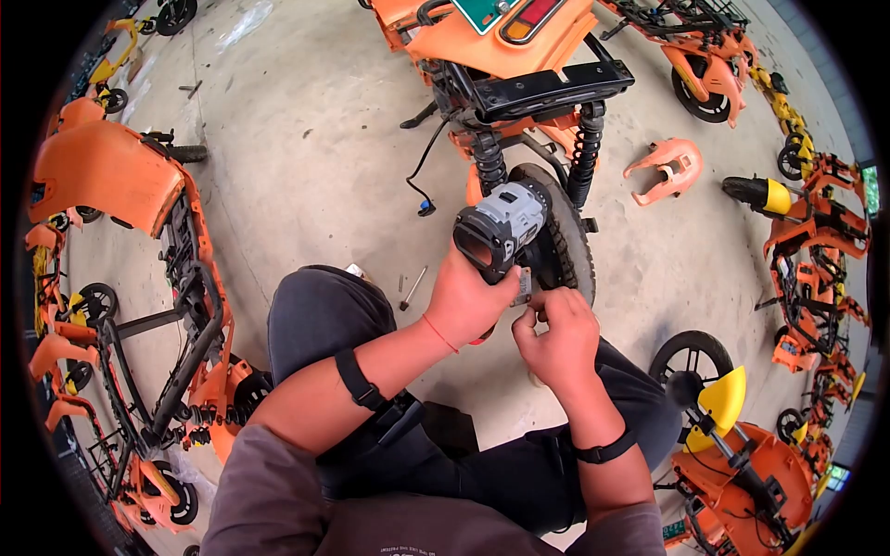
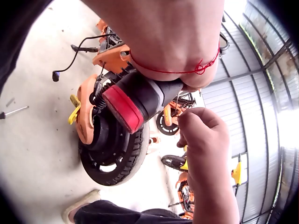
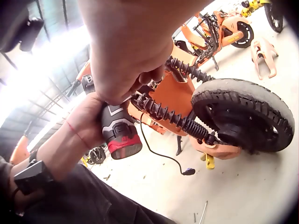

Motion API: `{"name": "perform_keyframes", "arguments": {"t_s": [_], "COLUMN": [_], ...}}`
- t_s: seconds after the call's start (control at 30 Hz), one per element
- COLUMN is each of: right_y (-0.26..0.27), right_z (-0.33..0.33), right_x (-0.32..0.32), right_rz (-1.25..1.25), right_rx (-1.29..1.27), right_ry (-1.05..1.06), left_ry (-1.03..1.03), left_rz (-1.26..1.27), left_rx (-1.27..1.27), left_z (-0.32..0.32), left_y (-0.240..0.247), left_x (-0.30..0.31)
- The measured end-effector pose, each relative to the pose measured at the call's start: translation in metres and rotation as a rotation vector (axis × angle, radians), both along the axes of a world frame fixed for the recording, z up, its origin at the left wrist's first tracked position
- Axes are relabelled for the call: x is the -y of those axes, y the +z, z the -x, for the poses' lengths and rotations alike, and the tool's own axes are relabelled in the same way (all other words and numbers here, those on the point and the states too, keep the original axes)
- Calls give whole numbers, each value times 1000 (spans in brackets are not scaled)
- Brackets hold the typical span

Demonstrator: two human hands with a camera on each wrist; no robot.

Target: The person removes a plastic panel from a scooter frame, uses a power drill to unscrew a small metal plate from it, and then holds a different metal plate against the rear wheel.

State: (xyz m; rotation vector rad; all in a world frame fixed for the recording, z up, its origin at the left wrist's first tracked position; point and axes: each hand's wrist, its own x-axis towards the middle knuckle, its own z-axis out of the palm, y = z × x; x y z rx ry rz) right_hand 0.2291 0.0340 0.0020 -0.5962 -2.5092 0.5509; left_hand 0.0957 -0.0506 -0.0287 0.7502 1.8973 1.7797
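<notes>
And the left hand [image 1: 464, 298] wraps round the drill [image 1: 508, 218], up beside the wheel [image 1: 577, 250], seemingly angled so the right hand [image 1: 562, 341], fingers curled close, can reach it, though whether they pinch anything I can't tell!

Scooter workshop, partly stripped orange scooters [image 1: 111, 171] on both sides, loose body panel [image 1: 684, 159] on floor [image 1: 324, 111], power tool [image 1: 517, 211]

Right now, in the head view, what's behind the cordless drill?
Parts of the rear tyre and a coil shock absorber show; the cordless drill covers the absorber's lower end.
</notes>
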Motion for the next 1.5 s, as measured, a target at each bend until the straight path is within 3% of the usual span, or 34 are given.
{"name": "perform_keyframes", "arguments": {"t_s": [0.33,0.4,0.43,0.5,0.6,0.83,1.0,1.23,1.33,1.4,1.43,1.5], "right_y": [0,2,1,-1,3,6,7,13,11,10,12,15], "right_z": [-6,-8,-9,-11,-9,-8,-13,-13,-18,-21,-21,-21], "right_x": [0,0,-2,-7,-10,-16,-24,-28,-31,-31,-29,-23], "right_rz": [301,760,760,1122,1303,1488,1666,1632,1446,1166,1166,697], "right_rx": [-2,25,25,-47,-33,-170,-277,-298,-200,-35,-35,-1], "right_ry": [-24,-135,-136,-137,-194,-313,-278,-308,-318,-294,-295,-166], "left_ry": [9,19,18,-31,-83,-166,-54,-78,-136,-164,-165,-148], "left_rz": [16,3,3,49,31,-14,-2,-37,-85,-67,-67,-83], "left_rx": [-14,-81,-81,-79,-44,46,-12,40,106,186,186,176], "left_z": [-2,-3,-4,-4,-5,-6,-4,2,5,5,5,6], "left_y": [4,3,4,9,8,-2,15,16,11,15,15,16], "left_x": [1,1,1,3,3,2,3,2,1,2,2,3]}}
